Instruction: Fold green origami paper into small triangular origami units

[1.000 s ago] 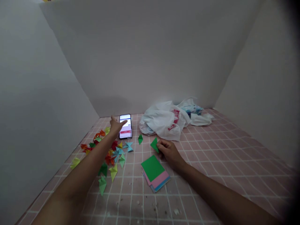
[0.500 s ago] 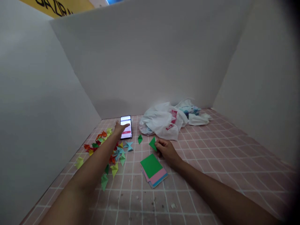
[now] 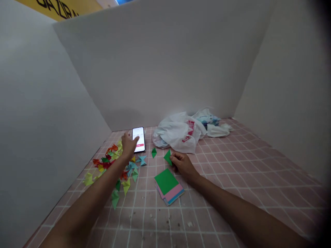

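Note:
My left hand (image 3: 129,143) is at the lower left of a lit smartphone (image 3: 139,133), its fingers apart and the thumb over the screen's edge. Whether the thumb touches the glass I cannot tell. Between the thumb and fingers of my right hand (image 3: 182,165) is a folded green origami paper (image 3: 168,157). Just to its left lies another small green folded piece (image 3: 154,152). A stack of square origami paper (image 3: 167,182), green on top with pink and blue beneath, rests in front of my right hand.
Many folded paper shapes (image 3: 126,186) in yellow, red, blue and green lie scattered around my left forearm. A white plastic bag (image 3: 178,132) and a crumpled bluish-white bag (image 3: 208,119) sit at the back. Pale walls (image 3: 165,69) enclose the pink tiled surface (image 3: 232,165).
My left hand has drawn back a little from the phone, to the left and nearer to me. The phone's screen now shows a different page. My right hand keeps its hold.

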{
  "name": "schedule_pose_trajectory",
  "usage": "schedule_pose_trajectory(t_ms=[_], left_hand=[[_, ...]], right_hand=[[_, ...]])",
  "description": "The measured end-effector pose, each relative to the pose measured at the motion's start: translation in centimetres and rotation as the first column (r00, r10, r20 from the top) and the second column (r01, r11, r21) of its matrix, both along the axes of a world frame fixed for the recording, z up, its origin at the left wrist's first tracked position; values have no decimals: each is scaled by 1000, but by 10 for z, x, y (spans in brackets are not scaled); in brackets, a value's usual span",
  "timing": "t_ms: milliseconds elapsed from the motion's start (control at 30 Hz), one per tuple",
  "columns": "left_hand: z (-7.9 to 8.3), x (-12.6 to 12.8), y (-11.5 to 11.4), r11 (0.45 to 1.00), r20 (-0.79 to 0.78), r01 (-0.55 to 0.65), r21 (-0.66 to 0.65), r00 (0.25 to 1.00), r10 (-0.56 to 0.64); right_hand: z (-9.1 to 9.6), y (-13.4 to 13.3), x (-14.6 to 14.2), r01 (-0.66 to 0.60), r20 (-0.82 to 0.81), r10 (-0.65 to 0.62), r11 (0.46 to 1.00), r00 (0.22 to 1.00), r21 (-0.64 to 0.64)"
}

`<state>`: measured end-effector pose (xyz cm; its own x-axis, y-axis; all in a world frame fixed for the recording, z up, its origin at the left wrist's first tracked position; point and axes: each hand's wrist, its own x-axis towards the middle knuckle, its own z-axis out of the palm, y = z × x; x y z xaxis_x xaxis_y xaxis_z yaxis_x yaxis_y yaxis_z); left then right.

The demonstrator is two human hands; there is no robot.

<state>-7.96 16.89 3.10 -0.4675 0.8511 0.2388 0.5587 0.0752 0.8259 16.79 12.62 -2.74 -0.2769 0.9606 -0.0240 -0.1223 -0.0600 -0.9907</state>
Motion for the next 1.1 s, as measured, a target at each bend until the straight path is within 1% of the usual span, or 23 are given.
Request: schedule_pose_trajectory(t_ms=[33, 167, 200, 233, 300, 367, 467, 567, 633, 767, 900, 1000, 1100], left_hand=[[-1, 9, -14, 1000, 7, 25, -3, 1000, -25], [-11, 53, -76, 972, 83, 230, -51, 971, -225], [-15, 62, -90, 958, 117, 280, -56, 955, -273], [-17, 69, -102, 945, 207, 324, -54, 929, -307], [-21, 77, -119, 925, 388, 375, -61, 863, -324], [-23, 79, -130, 916, 442, 396, -57, 833, -333], [-25, 77, -138, 915, 479, 402, -31, 810, -339], [-27, 76, -143, 913, 521, 409, 11, 777, -354], [-28, 76, -145, 911, 522, 409, 43, 769, -370], [-30, 74, -146, 914, 476, 397, 80, 791, -385], [-31, 72, -146, 912, 416, 399, 97, 816, -401], [-30, 72, -147, 908, 371, 406, 102, 832, -413], [-27, 72, -148, 909, 332, 403, 109, 847, -415]], right_hand=[[0, -1, 0, 9, -3, -9, 1000, 1000, 10], [5, -10, -3, 28, -29, -26, 997, 999, 72], [8, -14, -4, 24, -32, -21, 995, 999, 94], [10, -18, -5, 14, -30, -11, 993, 999, 119], [15, -27, -7, -58, 5, 58, 980, 998, 190], [19, -35, -9, -130, 33, 126, 968, 992, 214], [21, -42, -12, -175, 47, 169, 966, 985, 192], [21, -46, -14, -196, 48, 190, 964, 981, 182], [20, -49, -15, -221, 56, 214, 957, 975, 187], [19, -54, -17, -257, 60, 250, 945, 966, 203], [19, -57, -18, -268, 39, 265, 948, 963, 172], [20, -58, -18, -276, 20, 276, 950, 961, 147], [21, -59, -17, -286, 14, 288, 945, 958, 160]])
